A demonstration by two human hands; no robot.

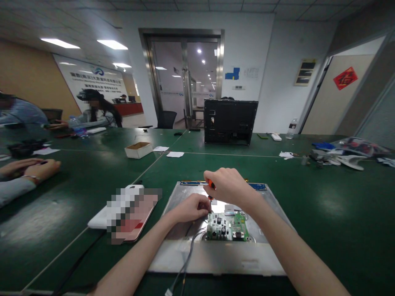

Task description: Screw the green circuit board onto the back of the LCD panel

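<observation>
A grey metal panel (pixel 185 246) lies flat on the green table in front of me, with a green circuit board (pixel 230 227) fixed near its middle. My right hand (pixel 230 187) is closed round the orange handle of a screwdriver (pixel 211 190), which points down at the board's left upper corner. My left hand (pixel 193 207) rests on the panel beside the tip, fingers pinched round the shaft or a screw; I cannot tell which. Grey cables (pixel 185 263) run from the board toward me.
A white and pink phone-like item (pixel 129 216) lies left of the panel. Farther back stand a small cardboard box (pixel 138 149), paper slips (pixel 175 154), a black monitor casing (pixel 230 121), a water bottle (pixel 291 128) and parts at the right (pixel 345 156). Other people sit at the left; one person's hands (pixel 31 169) rest on the table.
</observation>
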